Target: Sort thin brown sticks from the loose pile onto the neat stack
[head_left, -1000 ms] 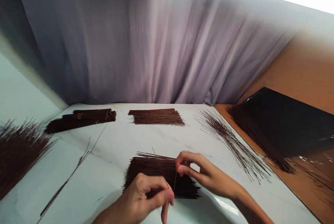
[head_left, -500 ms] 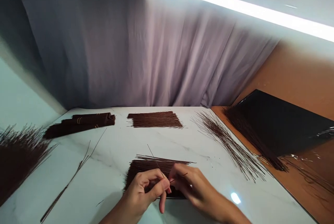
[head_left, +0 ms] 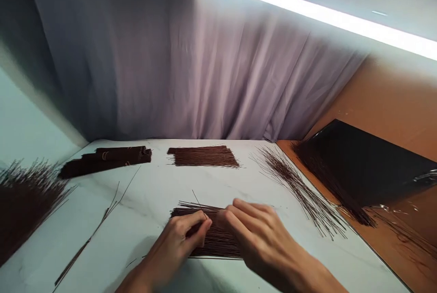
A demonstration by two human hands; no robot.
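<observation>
A flat pile of thin dark brown sticks (head_left: 215, 240) lies on the white marble table (head_left: 153, 188) right in front of me. My left hand (head_left: 177, 243) rests on the pile's left part, thumb and fingers pinched on one thin stick (head_left: 197, 198) that slants up and away. My right hand (head_left: 256, 233) lies over the pile's right part with its fingers stretched out and close together, touching the sticks and hiding that end. The fingertips of both hands nearly meet in the middle.
A second flat stick pile (head_left: 203, 156) and rolled dark bundles (head_left: 105, 160) lie at the far edge. A loose heap (head_left: 23, 202) sits left, a few stray sticks (head_left: 99, 224) nearby, a fanned spread (head_left: 297, 183) right. A black sheet (head_left: 368, 161) lies beyond the table's right edge. A grey curtain (head_left: 205, 79) hangs behind.
My right hand let go of the stick it pinched and came down flat onto the pile. My left hand slid forward onto the pile, still pinching a stick.
</observation>
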